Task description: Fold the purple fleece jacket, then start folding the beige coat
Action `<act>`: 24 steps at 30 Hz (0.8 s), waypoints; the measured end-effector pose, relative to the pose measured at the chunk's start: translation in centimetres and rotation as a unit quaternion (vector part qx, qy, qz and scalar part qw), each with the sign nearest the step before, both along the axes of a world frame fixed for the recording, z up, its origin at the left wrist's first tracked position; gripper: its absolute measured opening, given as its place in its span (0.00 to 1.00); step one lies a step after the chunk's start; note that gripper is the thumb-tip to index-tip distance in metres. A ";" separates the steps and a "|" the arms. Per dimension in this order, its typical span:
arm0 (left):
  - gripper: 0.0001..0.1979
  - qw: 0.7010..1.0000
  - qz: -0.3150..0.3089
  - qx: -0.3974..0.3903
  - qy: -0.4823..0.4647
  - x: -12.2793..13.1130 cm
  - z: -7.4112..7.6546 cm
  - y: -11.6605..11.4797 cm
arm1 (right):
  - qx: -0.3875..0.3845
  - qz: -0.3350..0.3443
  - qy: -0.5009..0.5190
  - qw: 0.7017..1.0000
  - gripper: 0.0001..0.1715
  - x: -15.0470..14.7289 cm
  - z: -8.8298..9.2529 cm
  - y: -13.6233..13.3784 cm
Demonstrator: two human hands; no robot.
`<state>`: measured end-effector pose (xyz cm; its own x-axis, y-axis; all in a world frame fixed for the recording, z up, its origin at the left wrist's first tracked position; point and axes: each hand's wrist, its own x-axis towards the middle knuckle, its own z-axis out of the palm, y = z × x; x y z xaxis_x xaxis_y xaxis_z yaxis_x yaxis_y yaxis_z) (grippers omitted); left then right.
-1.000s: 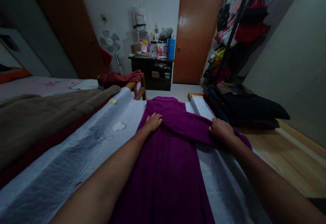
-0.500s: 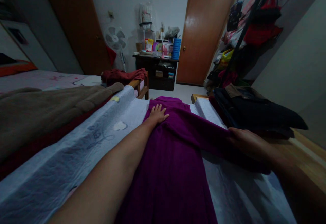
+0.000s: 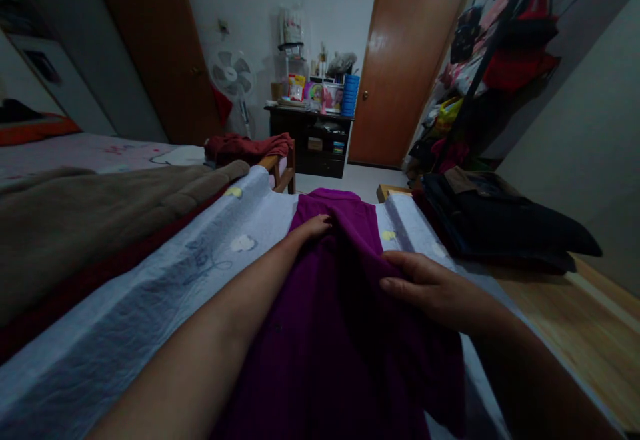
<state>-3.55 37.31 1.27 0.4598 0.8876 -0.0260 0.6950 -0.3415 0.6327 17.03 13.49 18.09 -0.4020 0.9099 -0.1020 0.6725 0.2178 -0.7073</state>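
Purple garment (image 3: 340, 320) lies lengthwise on the bed, on a pale printed sheet (image 3: 165, 293), running from the near edge to the far end of the mattress.

Left hand (image 3: 315, 227) is at the garment's far end, palm down, fingers loosely spread and pressing the cloth, not clenched. Right hand (image 3: 430, 290) is nearer, on the garment's right side, closed over a raised fold of the purple fabric. Fingers lie across the top, thumb tucked out of sight under the cloth. A ridge of fabric runs from that hand up toward the left hand.

Around it:
- Left of the sheet: brown blanket (image 3: 100, 213) heaped along the bed, w/ a dark red layer under its edge.
- Right, just beside the mattress: stack of dark folded clothes (image 3: 505, 223) on a wooden ledge (image 3: 575, 320), close to the right hand's side but not touching the garment.
- Beyond the bed end: red cloth (image 3: 250, 147) dumped on a wooden stool, then a fan (image 3: 233, 73), a dark cabinet (image 3: 310, 140) cluttered w/ small items, and a shut wooden door (image 3: 400, 67).
- Far right: rack (image 3: 480, 60) hung w/ bags and clothes.

Room is dim, so small details on the cabinet can't be made out.
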 end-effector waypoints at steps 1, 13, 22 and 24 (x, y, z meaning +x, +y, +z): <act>0.22 0.999 -0.004 -0.012 -0.035 -0.2 0.3 -0.8 | 0.003 0.005 0.015 1.000 0.16 -0.7 -0.2 0.0; 0.15 0.758 0.152 -0.327 -0.544 -4.3 3.1 -12.6 | 0.019 0.104 -0.006 0.994 0.03 -9.4 -4.8 -3.0; 0.19 0.784 0.115 -0.364 -0.489 -5.9 3.1 -18.9 | -0.008 0.103 0.019 0.994 0.14 -11.9 -7.3 -5.7; 0.22 0.798 0.115 -0.348 -0.478 -5.9 2.6 -20.2 | -0.027 0.127 0.021 0.991 0.18 -11.5 -7.3 -6.6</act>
